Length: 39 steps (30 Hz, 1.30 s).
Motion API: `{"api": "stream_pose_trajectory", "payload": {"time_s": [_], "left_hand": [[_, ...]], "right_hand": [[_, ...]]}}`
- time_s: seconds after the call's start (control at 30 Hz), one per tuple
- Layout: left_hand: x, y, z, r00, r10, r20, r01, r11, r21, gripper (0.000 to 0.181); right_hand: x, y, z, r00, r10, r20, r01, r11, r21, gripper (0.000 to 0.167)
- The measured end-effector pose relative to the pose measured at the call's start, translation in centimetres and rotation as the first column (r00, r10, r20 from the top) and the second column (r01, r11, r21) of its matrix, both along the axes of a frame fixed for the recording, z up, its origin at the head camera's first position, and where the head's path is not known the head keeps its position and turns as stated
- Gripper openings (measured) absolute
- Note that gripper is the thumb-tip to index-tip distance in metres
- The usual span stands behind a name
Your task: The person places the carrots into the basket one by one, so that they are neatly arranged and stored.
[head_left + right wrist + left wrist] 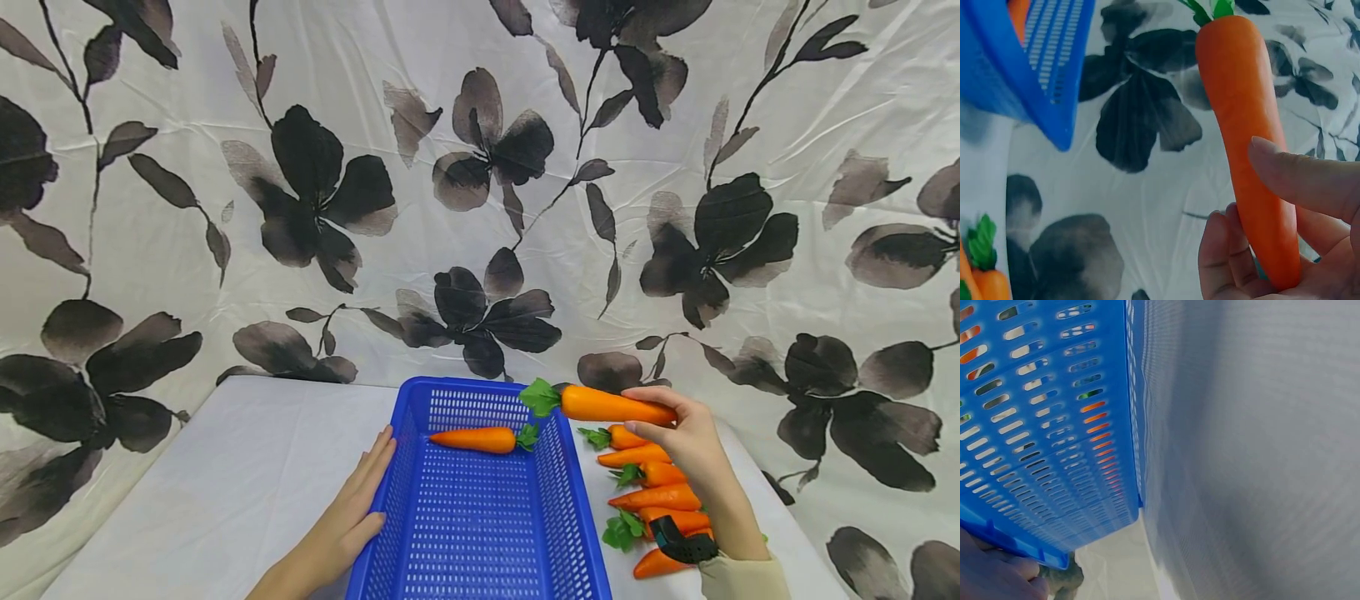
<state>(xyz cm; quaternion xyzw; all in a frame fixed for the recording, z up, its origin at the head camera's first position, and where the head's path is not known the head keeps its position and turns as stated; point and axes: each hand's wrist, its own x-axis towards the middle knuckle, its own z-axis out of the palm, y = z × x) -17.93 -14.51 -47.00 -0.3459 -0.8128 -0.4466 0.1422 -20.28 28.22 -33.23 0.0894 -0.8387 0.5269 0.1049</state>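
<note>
A blue basket (480, 517) with slotted walls stands in the middle in the head view, one carrot (474, 440) lying crosswise near its far end. My right hand (693, 442) grips another carrot (611, 406) by its narrow half, thumb on one side and fingers on the other; its leafy end points left over the basket's right rim. In the right wrist view that carrot (1244, 119) is held clear of the table. My left hand (337, 521) rests with straight fingers along the basket's left rim; the left wrist view shows the hand (997, 572) at the basket's edge.
Several carrots (660, 498) lie in a column on the white table (247, 467) to the right of the basket, partly behind my right hand and wrist. A floral cloth (480, 233) hangs behind the table. A dark band (682, 546) is round my right wrist.
</note>
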Motion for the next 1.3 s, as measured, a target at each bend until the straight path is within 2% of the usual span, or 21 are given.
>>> {"api": "stream_pose_trajectory", "payload": {"time_s": [0.13,0.43,0.7,0.93,1.1,1.3], "left_hand": [[0.1,0.0,0.2,1.0,-0.005,0.011,0.005,1.0,0.001,0.086],[0.1,0.2,0.2,0.999,-0.002,-0.038,0.002,1.0,0.015,0.084],[0.0,0.0,0.1,1.0,0.0,0.002,0.0,1.0,-0.007,0.086],[0.0,0.0,0.1,1.0,-0.003,0.001,0.003,1.0,-0.003,0.086],[0.0,0.1,0.1,1.0,0.001,-0.03,0.0,1.0,0.022,0.084],[0.0,0.1,0.1,0.999,0.001,-0.051,0.001,1.0,0.031,0.083]], "right_hand": [[-0.7,-1.5,0.0,0.999,0.031,0.011,-0.03,0.999,-0.021,0.039],[-2.4,-5.1,0.0,0.997,0.073,0.033,-0.071,0.996,-0.052,0.038],[-4.1,-8.3,-0.3,0.993,0.103,0.053,-0.101,0.994,-0.052,0.037],[-5.6,-10.8,-0.9,0.993,0.085,0.079,-0.084,0.996,-0.021,0.034],[-6.5,-12.3,-1.6,0.991,0.057,0.119,-0.059,0.998,0.014,0.032],[-7.6,-13.5,-2.6,0.99,0.052,0.129,-0.058,0.997,0.043,0.03]]}}
